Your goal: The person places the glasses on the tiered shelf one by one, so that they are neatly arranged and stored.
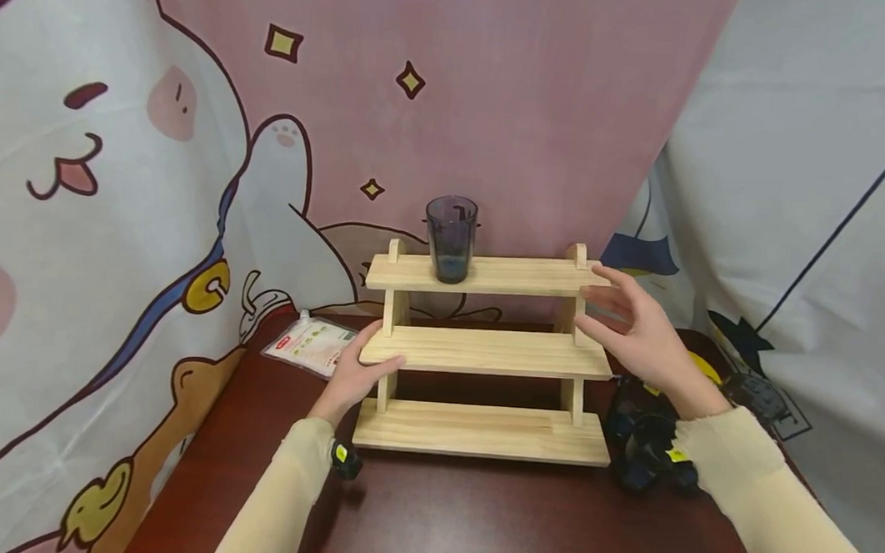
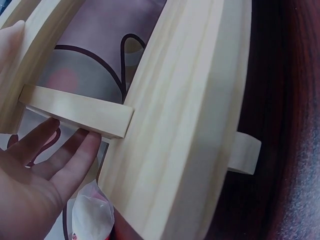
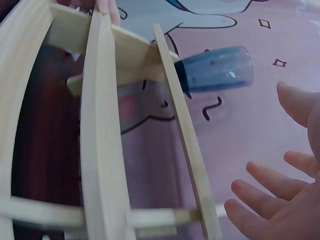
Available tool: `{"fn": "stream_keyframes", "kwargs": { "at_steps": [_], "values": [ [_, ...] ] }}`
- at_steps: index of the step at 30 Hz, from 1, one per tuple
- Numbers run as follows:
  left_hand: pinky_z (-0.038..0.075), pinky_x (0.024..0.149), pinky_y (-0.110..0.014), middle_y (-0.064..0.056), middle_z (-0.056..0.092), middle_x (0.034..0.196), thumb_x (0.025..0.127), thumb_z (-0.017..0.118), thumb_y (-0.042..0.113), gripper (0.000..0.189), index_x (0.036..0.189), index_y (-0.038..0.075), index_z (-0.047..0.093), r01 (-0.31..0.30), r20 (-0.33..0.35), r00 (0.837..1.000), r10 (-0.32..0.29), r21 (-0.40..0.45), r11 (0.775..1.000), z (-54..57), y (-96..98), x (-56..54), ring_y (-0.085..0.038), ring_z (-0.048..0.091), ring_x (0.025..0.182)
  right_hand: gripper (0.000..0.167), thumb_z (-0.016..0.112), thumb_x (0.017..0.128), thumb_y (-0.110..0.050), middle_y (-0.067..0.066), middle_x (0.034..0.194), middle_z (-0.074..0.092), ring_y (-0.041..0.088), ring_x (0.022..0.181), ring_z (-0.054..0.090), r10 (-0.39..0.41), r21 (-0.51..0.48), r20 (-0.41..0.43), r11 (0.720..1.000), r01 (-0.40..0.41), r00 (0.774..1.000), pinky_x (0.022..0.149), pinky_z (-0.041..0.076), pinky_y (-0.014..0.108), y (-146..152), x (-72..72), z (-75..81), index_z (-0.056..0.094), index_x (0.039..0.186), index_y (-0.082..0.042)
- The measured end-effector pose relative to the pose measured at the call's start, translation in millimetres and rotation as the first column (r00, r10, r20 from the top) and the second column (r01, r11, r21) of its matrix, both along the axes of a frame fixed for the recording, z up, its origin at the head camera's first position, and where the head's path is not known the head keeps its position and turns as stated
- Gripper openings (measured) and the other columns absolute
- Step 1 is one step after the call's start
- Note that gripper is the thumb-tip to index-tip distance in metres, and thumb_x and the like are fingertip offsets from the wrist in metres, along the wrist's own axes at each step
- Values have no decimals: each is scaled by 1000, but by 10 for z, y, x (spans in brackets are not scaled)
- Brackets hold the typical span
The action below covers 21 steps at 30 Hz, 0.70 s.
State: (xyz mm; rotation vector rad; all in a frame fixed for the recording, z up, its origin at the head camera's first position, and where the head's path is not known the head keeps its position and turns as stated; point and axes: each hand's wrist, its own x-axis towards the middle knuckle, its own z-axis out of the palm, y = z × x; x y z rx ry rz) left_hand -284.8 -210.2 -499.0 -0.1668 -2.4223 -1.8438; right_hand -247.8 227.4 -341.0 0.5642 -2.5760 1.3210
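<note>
A three-tier wooden display shelf (image 1: 487, 351) stands on the dark red-brown table. My left hand (image 1: 351, 372) grips the left end of its middle tier, the thumb on the board; in the left wrist view the fingertips (image 2: 90, 142) touch the side upright. A tinted blue-purple drinking glass (image 1: 450, 239) stands upright on the top tier, left of its middle. My right hand (image 1: 642, 330) is raised near the right end of the top tier, its fingers spread and loosely bent. In the right wrist view this hand (image 3: 280, 200) holds nothing and is apart from the glass (image 3: 217, 69).
A white printed plastic pouch (image 1: 313, 343) lies on the table (image 1: 490, 521) left of the shelf. Dark equipment with yellow markings (image 1: 648, 438) sits to the right, beneath my right forearm. A cartoon-printed cloth (image 1: 511, 105) hangs close behind the shelf.
</note>
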Motion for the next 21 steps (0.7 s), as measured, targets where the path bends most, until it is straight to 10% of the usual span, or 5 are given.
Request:
{"fn": "stream_keyframes", "kwargs": {
  "at_steps": [3,10,15,21],
  "values": [
    [31,123,-49,-3,48,160,87,90,33,87,160,27,43,1,-20,1000,-1,6,1000,-27,-14,-10,-26,40,148,77,76,100,-27,22,151,55,43,138,54,-40,51,-25,998,42,999,108,45,63,158,115,-62,34,164,-18],
    [27,125,-52,-5,44,163,87,89,33,90,162,23,41,12,-14,1000,-12,6,1000,-20,2,-30,-27,36,152,72,79,98,-25,22,144,60,40,130,56,-135,145,-110,978,150,985,100,42,7,582,373,-247,43,159,-16],
    [25,127,-51,-7,39,166,89,88,30,92,164,22,37,11,37,999,-11,-5,1000,119,19,40,-28,31,155,67,80,97,-23,24,141,61,31,124,56,-215,154,-116,961,231,970,99,39,4,835,519,-403,48,155,-12],
    [25,126,-51,-12,41,165,90,87,24,89,164,16,37,17,46,999,-17,3,1000,321,82,190,-31,34,153,67,80,96,-27,26,141,60,-21,114,43,-262,160,-115,947,278,958,87,30,-6,1157,660,-576,51,154,-12]
  ]
}}
